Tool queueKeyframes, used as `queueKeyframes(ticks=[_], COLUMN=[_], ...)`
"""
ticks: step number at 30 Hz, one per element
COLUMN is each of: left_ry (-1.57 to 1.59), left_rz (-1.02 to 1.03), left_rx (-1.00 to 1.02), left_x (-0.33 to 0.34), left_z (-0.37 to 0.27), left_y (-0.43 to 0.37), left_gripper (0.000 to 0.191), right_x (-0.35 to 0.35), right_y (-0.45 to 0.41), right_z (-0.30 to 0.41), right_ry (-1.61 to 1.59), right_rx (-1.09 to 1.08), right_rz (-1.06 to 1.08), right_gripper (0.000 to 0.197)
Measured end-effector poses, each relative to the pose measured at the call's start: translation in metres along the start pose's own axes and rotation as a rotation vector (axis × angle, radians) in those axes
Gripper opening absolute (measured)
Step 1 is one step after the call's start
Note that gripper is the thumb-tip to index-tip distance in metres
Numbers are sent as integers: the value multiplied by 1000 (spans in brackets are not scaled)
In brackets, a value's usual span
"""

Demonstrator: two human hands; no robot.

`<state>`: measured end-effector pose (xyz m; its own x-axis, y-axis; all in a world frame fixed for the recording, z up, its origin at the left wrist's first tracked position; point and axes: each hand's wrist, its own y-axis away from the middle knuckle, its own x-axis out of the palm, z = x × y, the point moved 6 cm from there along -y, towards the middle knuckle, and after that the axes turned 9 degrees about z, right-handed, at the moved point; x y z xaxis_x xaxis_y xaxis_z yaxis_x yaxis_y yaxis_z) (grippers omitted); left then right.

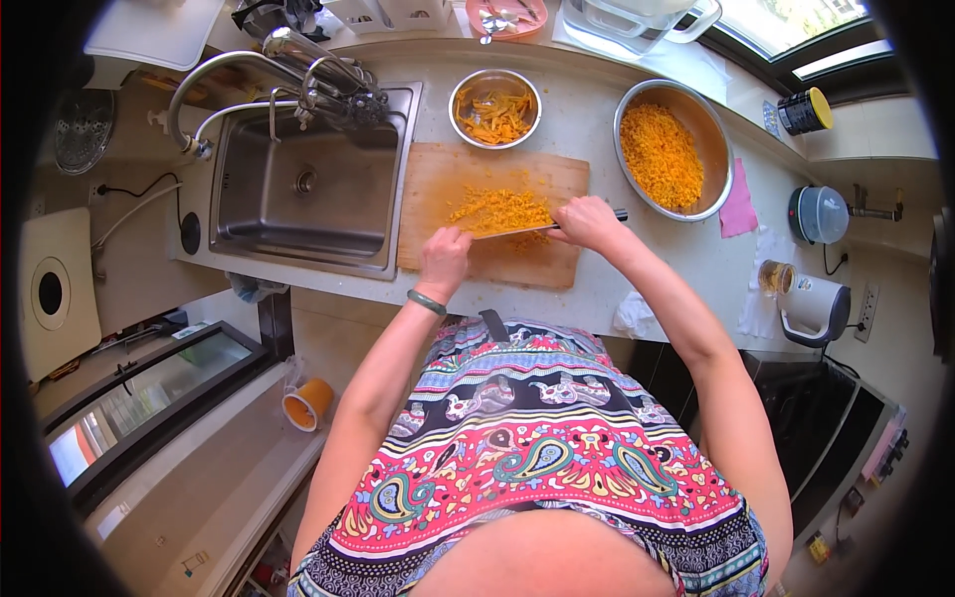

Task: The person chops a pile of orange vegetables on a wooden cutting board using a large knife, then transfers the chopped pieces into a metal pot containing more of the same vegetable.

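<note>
My right hand [586,222] grips a knife [515,231] by its dark handle, near the right side of a wooden cutting board [548,265]. The fingers of my left hand [446,257] are closed on the far end of the blade. Along the blade, on its far side, lies a pile of finely chopped orange food [500,209], with a few bits on the near side too. Beyond the board stands a small steel bowl [455,123] with orange strips [498,118]. A larger steel bowl [720,160] to the right holds a heap of chopped orange bits [660,157].
A steel sink [306,216] with a faucet [276,112] is left of the board. On the right are a pink cloth [739,203], a crumpled white tissue [634,313], a glass jar [776,277] and an electric kettle [813,310]. A pink tray [515,26] with utensils sits at the back.
</note>
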<state>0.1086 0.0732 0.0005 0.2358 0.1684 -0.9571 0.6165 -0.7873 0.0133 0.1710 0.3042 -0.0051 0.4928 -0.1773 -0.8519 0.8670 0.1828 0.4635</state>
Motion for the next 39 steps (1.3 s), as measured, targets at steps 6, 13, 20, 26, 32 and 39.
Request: queueKeyframes(ticks=[6, 13, 20, 26, 32, 39], left_ry=[-32, -123, -42, -72, -52, -51], left_rz=[-81, -124, -125, -40, -48, -49], left_rx=[-106, -25, -78, -70, -44, -36], left_x=[-21, -11, -12, -11, -10, -8], left_z=[46, 45, 33, 31, 19, 21], left_y=[-25, -43, -30, -37, -39, -24], left_gripper=[12, 12, 10, 13, 14, 13], right_x=[-44, -28, -25, -26, -8, -22], right_y=[-51, -70, -52, -49, -34, -19], right_z=[10, -11, -4, -10, -16, 8], right_ry=[24, 52, 46, 23, 14, 21], right_rx=[10, -42, 24, 43, 58, 84], right_rz=[-15, -82, -22, 16, -38, -1], right_gripper=[40, 37, 38, 39, 40, 37])
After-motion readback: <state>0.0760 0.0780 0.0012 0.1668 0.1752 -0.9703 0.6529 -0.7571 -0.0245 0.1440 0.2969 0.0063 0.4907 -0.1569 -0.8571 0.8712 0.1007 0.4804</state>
